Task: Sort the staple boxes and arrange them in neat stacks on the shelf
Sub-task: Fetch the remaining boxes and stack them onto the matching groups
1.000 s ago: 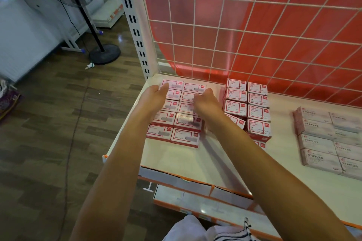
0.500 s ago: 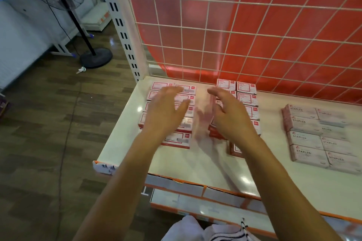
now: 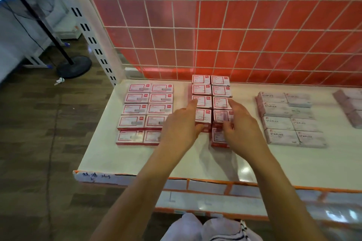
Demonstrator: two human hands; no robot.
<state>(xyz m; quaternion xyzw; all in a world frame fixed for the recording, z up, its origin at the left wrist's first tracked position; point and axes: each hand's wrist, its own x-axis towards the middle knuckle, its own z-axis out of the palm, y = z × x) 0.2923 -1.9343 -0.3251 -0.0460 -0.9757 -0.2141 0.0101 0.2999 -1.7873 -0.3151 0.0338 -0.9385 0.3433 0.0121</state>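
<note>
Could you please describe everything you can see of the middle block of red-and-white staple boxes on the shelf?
The middle block is made of small cardboard boxes, white tops with red borders and red sides, stacked flat in two columns. Its back is near the wire grid on the white shelf. One lower box juts out at front right. The left hand and right hand touch its near end.

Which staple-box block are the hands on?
The middle red-and-white block: left hand and right hand flank its front. The left block is lower; the STAPLES block is pale.
</note>
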